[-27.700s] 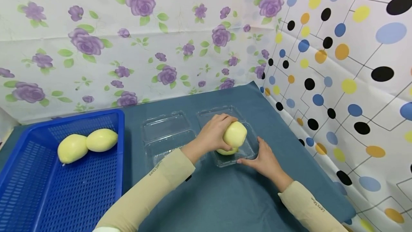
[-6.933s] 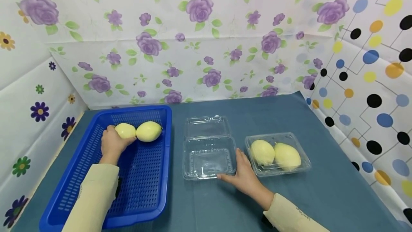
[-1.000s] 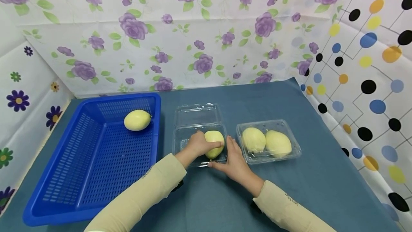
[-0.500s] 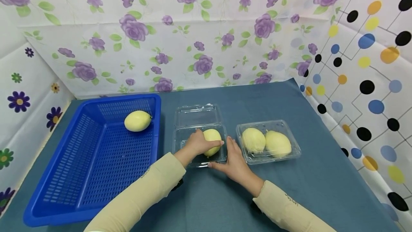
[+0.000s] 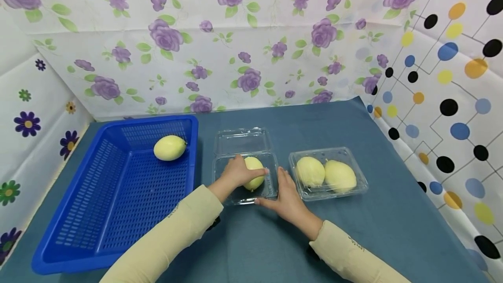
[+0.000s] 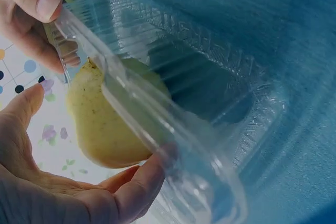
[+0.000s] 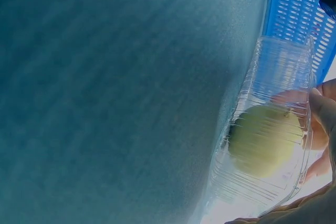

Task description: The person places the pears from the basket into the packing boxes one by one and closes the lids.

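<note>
The left hand (image 5: 235,173) curls its fingers around a yellow fruit (image 5: 254,178) inside the open clear box (image 5: 271,187) on the blue cloth (image 5: 275,248). The right hand (image 5: 286,195), fingers straight, rests against the box's right wall, beside a closed box of two fruits (image 5: 361,182)

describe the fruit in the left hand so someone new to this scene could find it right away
On the blue-green tablecloth, between the blue basket and the shut clear box holding two fruits, stands an open clear box with its lid folded back. The pale yellow fruit lies in that box under the left hand. It is the only fruit with a hand on it; the one in the basket lies untouched.
</note>
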The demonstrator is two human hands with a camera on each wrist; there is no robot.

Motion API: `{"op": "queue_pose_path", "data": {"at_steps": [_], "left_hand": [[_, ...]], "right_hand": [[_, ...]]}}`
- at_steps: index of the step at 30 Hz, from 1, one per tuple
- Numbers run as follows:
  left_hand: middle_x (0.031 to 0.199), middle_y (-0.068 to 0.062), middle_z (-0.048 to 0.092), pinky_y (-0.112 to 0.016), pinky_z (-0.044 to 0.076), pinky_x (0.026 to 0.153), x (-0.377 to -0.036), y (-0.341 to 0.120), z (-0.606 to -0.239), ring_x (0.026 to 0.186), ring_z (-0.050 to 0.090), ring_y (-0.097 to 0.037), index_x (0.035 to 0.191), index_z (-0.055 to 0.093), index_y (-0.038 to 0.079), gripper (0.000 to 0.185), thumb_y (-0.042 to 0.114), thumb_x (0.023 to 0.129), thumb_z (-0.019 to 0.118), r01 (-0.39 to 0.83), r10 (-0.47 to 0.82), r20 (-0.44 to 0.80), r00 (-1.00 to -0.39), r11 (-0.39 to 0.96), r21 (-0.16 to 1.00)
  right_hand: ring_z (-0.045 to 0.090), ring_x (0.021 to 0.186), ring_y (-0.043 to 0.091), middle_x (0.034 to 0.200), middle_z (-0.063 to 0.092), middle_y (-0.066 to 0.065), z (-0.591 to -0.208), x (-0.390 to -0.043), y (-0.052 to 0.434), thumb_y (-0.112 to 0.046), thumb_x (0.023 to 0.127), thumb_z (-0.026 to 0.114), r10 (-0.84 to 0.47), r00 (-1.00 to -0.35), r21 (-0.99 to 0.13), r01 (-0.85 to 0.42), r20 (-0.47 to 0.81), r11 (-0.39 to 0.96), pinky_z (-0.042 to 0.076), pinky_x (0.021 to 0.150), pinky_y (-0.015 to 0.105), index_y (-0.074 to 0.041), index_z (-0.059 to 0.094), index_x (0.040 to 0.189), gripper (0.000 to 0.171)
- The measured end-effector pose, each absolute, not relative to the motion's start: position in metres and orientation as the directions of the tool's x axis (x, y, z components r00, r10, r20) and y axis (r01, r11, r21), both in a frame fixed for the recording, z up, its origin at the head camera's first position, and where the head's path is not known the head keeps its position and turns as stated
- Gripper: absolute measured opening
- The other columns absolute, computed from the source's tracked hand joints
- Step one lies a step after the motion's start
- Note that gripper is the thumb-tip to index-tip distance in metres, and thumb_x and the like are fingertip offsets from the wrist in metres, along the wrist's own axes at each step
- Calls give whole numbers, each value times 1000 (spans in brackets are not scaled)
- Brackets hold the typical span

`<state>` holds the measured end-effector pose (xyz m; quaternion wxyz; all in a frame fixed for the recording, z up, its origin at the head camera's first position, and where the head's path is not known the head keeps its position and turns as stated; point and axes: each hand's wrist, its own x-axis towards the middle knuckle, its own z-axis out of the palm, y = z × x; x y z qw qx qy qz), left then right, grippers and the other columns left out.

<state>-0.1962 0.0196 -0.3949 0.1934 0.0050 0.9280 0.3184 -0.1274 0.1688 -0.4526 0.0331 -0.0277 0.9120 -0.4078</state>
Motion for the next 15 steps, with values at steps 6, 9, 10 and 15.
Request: {"op": "queue_pose_path", "data": {"at_steps": [6,9,10,15], "left_hand": [[143,-30,35,-55,42,99,-198,15,-393,128,42,-44,147,21,-8,103,54,80,69,-108,127,-340,-932,798,593],[145,-31,32,-56,40,101,-197,14,-390,131,38,-45,147,20,-8,103,54,80,69,-94,128,-328,-936,806,584],[145,-31,32,-56,40,100,-197,14,-389,130,38,-46,146,21,-9,102,54,80,69,-87,128,-321,-938,811,578],[142,-32,35,-56,41,99,-195,11,-383,129,39,-47,143,27,-9,98,53,80,69,-58,125,-286,-950,830,555]], "right_hand": [[13,143,44,154,16,28,-452,-128,169,-40,76,79,-78,-996,-748,-20,-42,663,25,107,63,7,14,149,109],[14,142,44,153,17,28,-452,-128,169,-40,75,79,-76,-996,-747,-24,-36,664,26,107,63,8,14,149,109],[14,142,44,153,17,28,-453,-128,169,-40,75,79,-76,-996,-747,-24,-35,664,26,107,63,8,14,149,109],[14,142,45,153,17,29,-453,-128,169,-39,75,80,-76,-997,-748,-25,-33,663,26,108,63,8,14,148,109]]}}
